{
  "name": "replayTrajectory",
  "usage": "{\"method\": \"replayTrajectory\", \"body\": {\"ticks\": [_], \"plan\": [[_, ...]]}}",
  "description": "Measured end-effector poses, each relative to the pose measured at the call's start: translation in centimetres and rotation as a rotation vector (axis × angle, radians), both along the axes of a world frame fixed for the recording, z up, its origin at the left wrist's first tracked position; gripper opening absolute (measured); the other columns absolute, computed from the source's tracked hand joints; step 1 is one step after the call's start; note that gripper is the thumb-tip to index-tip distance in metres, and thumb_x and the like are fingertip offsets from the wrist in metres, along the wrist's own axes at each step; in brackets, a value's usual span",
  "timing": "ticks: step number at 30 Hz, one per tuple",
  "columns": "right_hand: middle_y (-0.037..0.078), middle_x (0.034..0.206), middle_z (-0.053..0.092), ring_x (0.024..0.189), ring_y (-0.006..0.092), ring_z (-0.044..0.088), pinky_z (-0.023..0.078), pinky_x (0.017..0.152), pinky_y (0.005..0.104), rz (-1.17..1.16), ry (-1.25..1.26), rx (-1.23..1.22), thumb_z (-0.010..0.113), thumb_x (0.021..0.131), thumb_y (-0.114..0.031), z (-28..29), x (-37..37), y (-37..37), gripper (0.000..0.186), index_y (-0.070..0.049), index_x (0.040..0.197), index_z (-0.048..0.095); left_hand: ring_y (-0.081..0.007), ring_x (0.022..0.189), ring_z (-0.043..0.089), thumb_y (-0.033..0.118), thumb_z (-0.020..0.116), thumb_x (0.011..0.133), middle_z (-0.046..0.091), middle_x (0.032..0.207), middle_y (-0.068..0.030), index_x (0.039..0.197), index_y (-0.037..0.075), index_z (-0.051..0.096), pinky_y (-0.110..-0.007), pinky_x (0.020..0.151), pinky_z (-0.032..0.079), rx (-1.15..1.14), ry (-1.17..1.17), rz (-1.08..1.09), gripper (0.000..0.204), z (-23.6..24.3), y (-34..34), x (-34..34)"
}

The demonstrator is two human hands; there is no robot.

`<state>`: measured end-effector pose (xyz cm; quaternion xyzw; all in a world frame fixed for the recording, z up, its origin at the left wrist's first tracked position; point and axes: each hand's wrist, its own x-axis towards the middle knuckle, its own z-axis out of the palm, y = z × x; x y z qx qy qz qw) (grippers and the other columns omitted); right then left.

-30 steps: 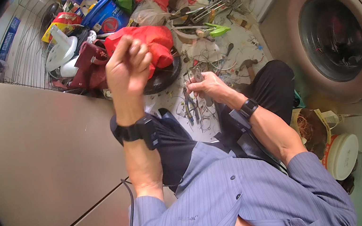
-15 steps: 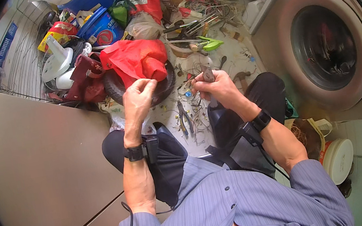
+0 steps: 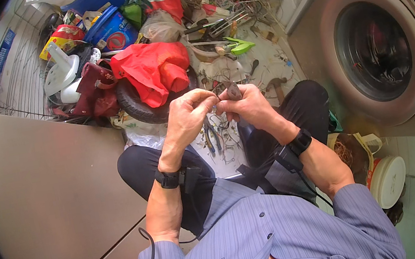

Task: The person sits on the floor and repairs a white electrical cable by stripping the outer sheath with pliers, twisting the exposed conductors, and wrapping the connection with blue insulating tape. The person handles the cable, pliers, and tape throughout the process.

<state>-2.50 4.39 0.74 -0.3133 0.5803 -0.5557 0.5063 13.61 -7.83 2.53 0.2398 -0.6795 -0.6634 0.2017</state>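
My left hand [image 3: 188, 115] is closed in a pinch in front of the red cloth or bag [image 3: 154, 72]. Something thin and dark, perhaps a bit of wire, shows at its fingertips, too small to name surely. Right beside it, my right hand [image 3: 250, 105] is wrapped round a dark metal tool [image 3: 233, 91] with a flat, broad head pointing up; its lower part is hidden by the hand. The fingertips of both hands nearly meet. Below them on the floor lie pliers [image 3: 212, 137] with dark handles, among scattered wire bits [image 3: 229, 145].
The red cloth lies over a black tyre [image 3: 146, 109]. Beyond are a blue bucket [image 3: 111, 31], a green clip-like tool [image 3: 241, 46] and tangled wires [image 3: 236, 4]. A hammer [image 3: 277, 85] lies near my right knee. A washing machine [image 3: 335, 102] stands at right, a pale lidded tub [image 3: 389, 183] lower right.
My left hand has moved right and slightly down, from beside the red cloth to my right hand's fingertips. The tool in my right hand has shifted slightly left and tilted.
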Motion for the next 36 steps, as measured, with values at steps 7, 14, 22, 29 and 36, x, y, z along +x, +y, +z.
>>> {"method": "replayTrajectory", "body": {"ticks": [7,14,22,29,36], "plan": [[0.004,0.082,0.074,0.06,0.0058,0.06,0.046,0.053,0.0214,0.044,-0.108,-0.075,0.072,0.095,-0.013,0.0,0.0,0.3,0.012,-0.001,0.098,0.072,-0.0017,0.06,0.047,0.02,0.066,0.102,0.061,0.074,0.004,0.1,0.002,0.069,-0.02,0.054,0.035,0.309,0.0,0.005,0.018,-0.5,-0.1,0.3],[0.004,0.08,0.073,0.061,0.0068,0.057,0.044,0.056,0.0233,-0.069,-0.087,-0.066,0.072,0.095,-0.013,0.2,-0.2,-0.1,0.013,-0.001,0.099,0.072,-0.0018,0.052,0.034,0.019,0.064,0.104,0.047,0.069,0.0079,0.098,0.006,0.064,-0.02,0.047,0.026,0.804,0.184,-0.033,0.015,-2.0,-0.8,0.8],[0.005,0.078,0.071,0.06,0.0078,0.058,0.044,0.055,0.0237,-0.124,-0.13,-0.055,0.073,0.096,-0.015,-0.2,-0.4,-0.4,0.014,-0.002,0.099,0.071,-0.0011,0.051,0.033,0.018,0.064,0.103,0.046,0.069,0.0083,0.104,0.005,0.067,-0.02,0.045,0.025,0.822,0.198,0.044,0.013,-3.3,-0.6,0.5],[0.005,0.078,0.071,0.059,0.0079,0.058,0.044,0.053,0.0232,-0.114,-0.153,-0.015,0.071,0.098,-0.017,-0.9,0.4,-0.4,0.015,-0.003,0.101,0.07,-0.0007,0.051,0.037,0.015,0.064,0.101,0.05,0.069,0.008,0.127,0.003,0.064,-0.019,0.045,0.027,0.735,0.187,0.215,0.028,-2.0,0.3,0.4],[0.005,0.078,0.071,0.058,0.0077,0.058,0.044,0.052,0.0235,-0.078,-0.16,-0.002,0.071,0.098,-0.018,-1.2,0.4,-0.5,0.015,-0.003,0.101,0.07,0.0014,0.057,0.04,0.015,0.068,0.101,0.053,0.071,0.0098,0.141,0.0,0.056,-0.019,0.05,0.029,0.412,0.119,0.278,0.045,-1.5,0.7,-0.2]]}}
